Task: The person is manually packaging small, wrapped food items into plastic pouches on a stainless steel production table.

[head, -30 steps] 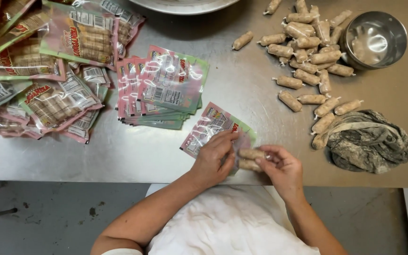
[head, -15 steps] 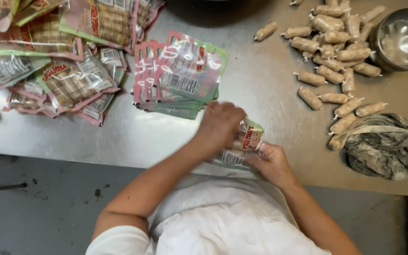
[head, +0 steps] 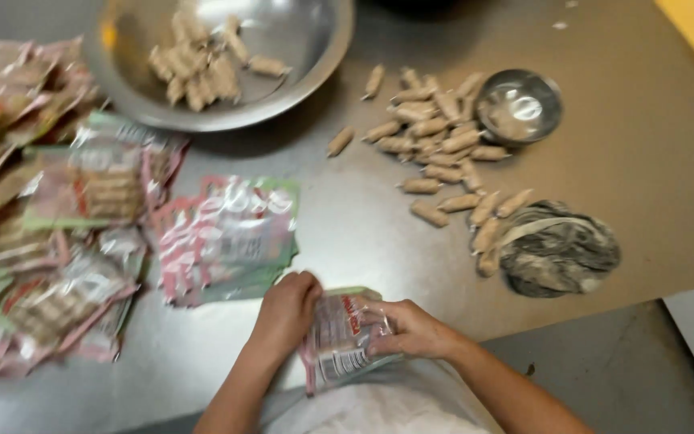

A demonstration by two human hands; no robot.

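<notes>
A clear plastic pouch (head: 337, 341) with red and green print is held upright at the near edge of the steel table (head: 363, 233). My left hand (head: 285, 312) grips its left side and my right hand (head: 408, 328) grips its right side, fingers over the pouch face. What the pouch contains is hidden by my fingers. A stack of empty printed pouches (head: 230, 237) lies just beyond my left hand. Loose tan sausage-like rolls (head: 439, 153) lie scattered on the table farther right.
Filled pouches (head: 50, 233) pile up at the left. A large steel bowl (head: 283, 72) with several rolls sits at the back. A small steel cup (head: 520, 106) stands right of the rolls, and a crumpled grey cloth (head: 560, 249) lies near the right edge.
The view has tilted up and now shows the big bowl. Both hands moved from laying rolls beside the pouch to gripping it upright at the table edge.
</notes>
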